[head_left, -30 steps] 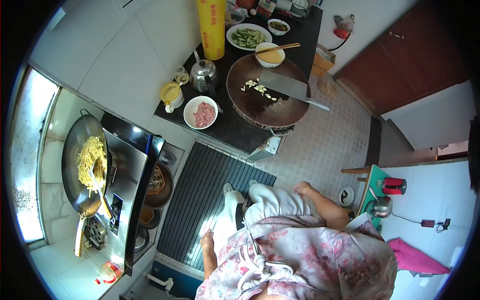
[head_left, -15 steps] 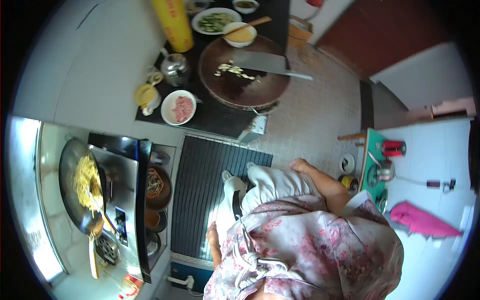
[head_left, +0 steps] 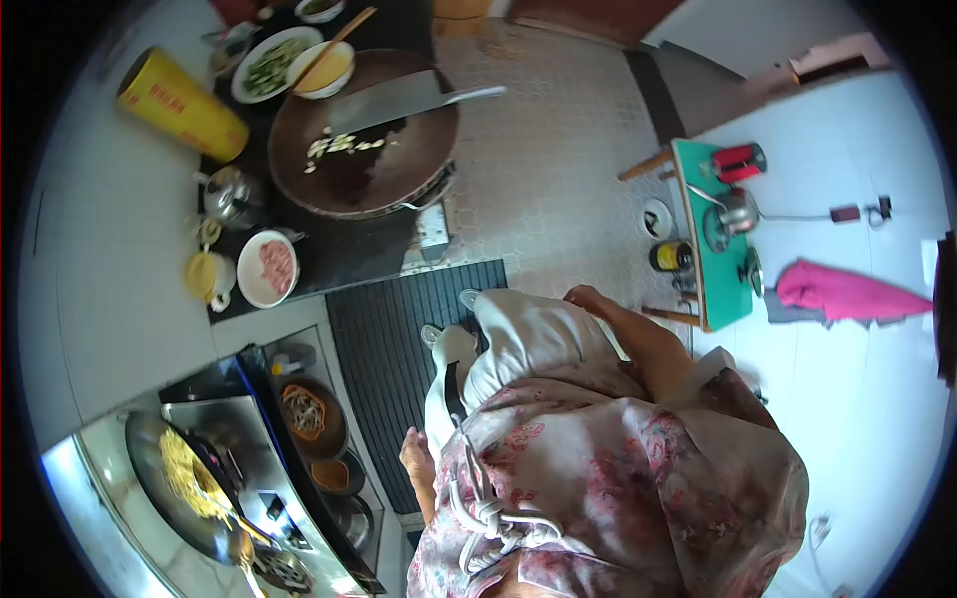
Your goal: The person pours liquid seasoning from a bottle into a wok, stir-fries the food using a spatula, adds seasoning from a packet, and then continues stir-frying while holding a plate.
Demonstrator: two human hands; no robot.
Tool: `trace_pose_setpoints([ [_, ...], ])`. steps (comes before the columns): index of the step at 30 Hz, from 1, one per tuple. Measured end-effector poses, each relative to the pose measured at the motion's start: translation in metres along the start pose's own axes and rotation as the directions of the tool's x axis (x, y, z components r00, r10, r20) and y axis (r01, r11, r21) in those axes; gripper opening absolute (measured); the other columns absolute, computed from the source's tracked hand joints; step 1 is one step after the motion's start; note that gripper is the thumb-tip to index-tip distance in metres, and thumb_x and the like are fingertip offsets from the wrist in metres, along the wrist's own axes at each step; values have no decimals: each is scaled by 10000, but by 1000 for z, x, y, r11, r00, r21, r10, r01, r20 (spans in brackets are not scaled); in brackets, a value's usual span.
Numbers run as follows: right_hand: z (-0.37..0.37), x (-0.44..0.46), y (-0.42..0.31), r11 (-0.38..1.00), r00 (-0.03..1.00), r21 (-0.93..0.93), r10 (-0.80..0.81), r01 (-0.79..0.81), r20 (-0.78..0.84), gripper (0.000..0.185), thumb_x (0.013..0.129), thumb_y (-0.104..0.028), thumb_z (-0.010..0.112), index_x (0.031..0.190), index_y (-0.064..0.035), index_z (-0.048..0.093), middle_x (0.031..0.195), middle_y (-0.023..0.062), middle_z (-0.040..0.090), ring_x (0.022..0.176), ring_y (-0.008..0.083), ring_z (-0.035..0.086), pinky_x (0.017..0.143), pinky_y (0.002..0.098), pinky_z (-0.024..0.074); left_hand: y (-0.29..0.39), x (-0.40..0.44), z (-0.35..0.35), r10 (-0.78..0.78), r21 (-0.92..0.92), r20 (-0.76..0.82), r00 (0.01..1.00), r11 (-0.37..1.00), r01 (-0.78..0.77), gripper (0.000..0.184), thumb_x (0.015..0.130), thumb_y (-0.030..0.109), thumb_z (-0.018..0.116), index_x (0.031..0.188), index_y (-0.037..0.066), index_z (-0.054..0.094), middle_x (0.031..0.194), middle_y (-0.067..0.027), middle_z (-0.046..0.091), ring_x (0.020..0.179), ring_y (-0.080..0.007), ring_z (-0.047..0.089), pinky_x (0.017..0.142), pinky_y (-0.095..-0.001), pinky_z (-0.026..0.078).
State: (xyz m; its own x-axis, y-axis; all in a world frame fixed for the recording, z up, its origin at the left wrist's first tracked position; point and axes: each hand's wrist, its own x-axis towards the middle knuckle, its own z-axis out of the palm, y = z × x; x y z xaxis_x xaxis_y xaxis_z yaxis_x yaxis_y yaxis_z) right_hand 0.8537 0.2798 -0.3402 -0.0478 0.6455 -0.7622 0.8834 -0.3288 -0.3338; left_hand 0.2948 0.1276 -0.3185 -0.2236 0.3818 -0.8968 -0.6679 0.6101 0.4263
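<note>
My left hand (head_left: 417, 456) hangs low by my left thigh, fingers loosely curled, with nothing visible in it. My right hand (head_left: 582, 295) is beside my right leg, curled and small in view, also showing nothing held. Nearest to my left hand is the stove side, where a wok (head_left: 142, 453) holds yellow shredded food (head_left: 184, 478) and a spatula (head_left: 244, 520). On the dark counter ahead, a cleaver (head_left: 384, 103) lies on a round chopping board (head_left: 299, 120) near chopped pale pieces (head_left: 334, 147). Neither hand touches these.
A bowl of yellow liquid (head_left: 329, 75) with chopsticks, a plate of sliced greens (head_left: 274, 68), a bowl of pink meat (head_left: 276, 267) and a kettle (head_left: 234, 194) share the counter. To the right stands a green table (head_left: 726, 284). A dark ribbed mat (head_left: 374, 339) lies underfoot.
My view has turned right, so the counter and stove sit further left and more of the green table shows. Both hands stay low at my sides, and the cleaver remains on the board.
</note>
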Motion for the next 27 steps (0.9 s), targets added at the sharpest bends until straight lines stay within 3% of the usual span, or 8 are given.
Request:
trace_pose_setpoints([
  [3,9,-19,7,986,996,-153,-70,61,-52,260,788,-251,630,974,-106,738,997,114,708,888,265,677,778,345,515,37,-10,31,-38,104,13,999,994,37,377,877,159,650,1183,-37,551,755,-45,620,681,-156,617,669,-299,536],
  [6,26,-15,21,999,997,-42,-32,29,-74,259,790,-261,631,979,-118,734,1004,112,708,920,259,671,792,357,507,43,-3,42,4,118,15,1000,993,-6,383,880,158,630,1206,-25,545,765,-57,633,681,-172,638,628,-303,536],
  [8,35,-3,29,993,999,-118,8,-12,-34,254,799,-273,625,978,-127,732,1015,106,707,960,255,662,813,376,498,49,0,48,-12,143,-8,1000,990,13,369,891,167,611,1212,-5,550,788,-51,642,707,-175,647,641,-294,531],
  [10,40,1,37,999,999,-6,33,-33,-27,275,800,-302,616,985,-135,731,1042,117,699,996,275,654,841,390,495,52,-9,59,-22,189,-36,999,982,29,359,899,171,603,1220,14,560,804,-37,644,732,-175,650,675,-297,528],
  [15,32,9,29,966,1000,-257,15,-12,12,306,806,-332,599,1012,-146,727,1077,128,687,1032,325,636,892,408,490,42,-11,55,-16,207,-57,998,978,28,319,911,209,627,1172,26,598,806,-36,642,750,-181,645,669,-324,511],
  [21,20,41,47,998,998,-23,-50,51,34,318,820,-322,578,1023,-134,736,1062,116,696,998,297,653,851,379,504,16,-19,37,-40,126,-132,990,990,57,295,916,216,622,1150,37,593,798,-41,637,719,-156,626,581,-285,438],
  [24,-19,14,-9,946,981,263,181,-191,62,313,820,-311,586,1008,-114,740,1021,95,711,950,250,664,821,342,499,-9,-14,19,-37,88,-111,993,995,47,313,906,216,621,1156,30,588,773,-33,614,640,-106,570,486,-247,362],
  [27,-14,45,11,999,998,31,-23,21,60,316,826,-299,592,1010,-86,735,974,90,718,913,204,656,804,328,489,-16,-25,24,-9,88,-162,987,996,24,322,896,221,629,1148,23,599,750,-20,597,588,-86,520,458,-230,347],
])
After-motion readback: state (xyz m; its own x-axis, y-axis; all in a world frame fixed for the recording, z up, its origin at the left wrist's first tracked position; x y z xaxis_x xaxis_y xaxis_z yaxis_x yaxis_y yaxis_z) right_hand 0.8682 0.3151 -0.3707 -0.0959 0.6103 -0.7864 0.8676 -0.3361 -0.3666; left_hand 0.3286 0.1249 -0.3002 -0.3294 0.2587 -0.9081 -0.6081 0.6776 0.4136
